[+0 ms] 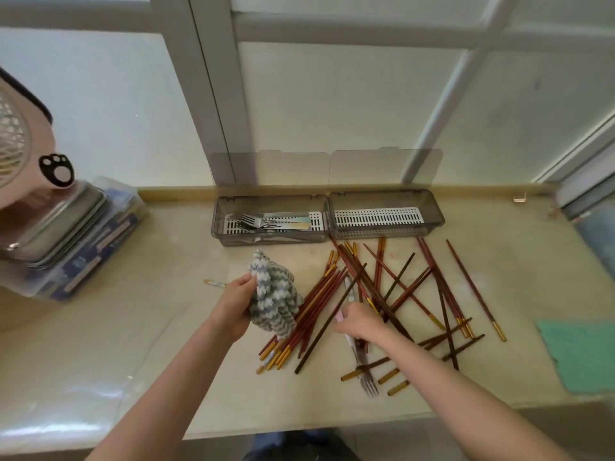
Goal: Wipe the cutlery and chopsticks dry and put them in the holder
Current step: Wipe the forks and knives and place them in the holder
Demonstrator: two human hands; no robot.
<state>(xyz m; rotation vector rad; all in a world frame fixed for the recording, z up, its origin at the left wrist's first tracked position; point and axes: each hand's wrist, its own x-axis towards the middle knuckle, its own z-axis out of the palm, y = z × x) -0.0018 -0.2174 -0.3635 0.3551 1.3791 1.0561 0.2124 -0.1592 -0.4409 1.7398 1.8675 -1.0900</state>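
Plainly the forks are nearly finished and the chopsticks not yet begun. At the far left a fan (13,141) stands over a stack of metal trays (66,214), none of it part of the job. Next comes the holder (327,214), two grey boxes side by side against the window, lids raised. The left box (219,224) holds the dried forks (263,222), four or five I think, though they overlap too closely to be sure; the right box (436,211) holds only its white grid.

Nearer on the worktop (149,327), the left hand (236,307) grips one striped cloth (276,294), bunched in its curled fingers. Just right of it the chopsticks (317,301) lie scattered and crossed, roughly thirty, all on the worktop and none in the holder. Among them lies one fork (367,382), tines toward the person; the right hand (362,322) has its fingers bent down on the pale handle, apparently pinching it. At the far right one green cloth (579,354) lies flat.

So the step in hand is picking up the last loose fork. The next move calls for drawing it out from under the chopsticks that cross it without scattering them, passing it into the striped cloth, rubbing it dry and laying it in the left box. The chopsticks would then follow, likely into the right box.
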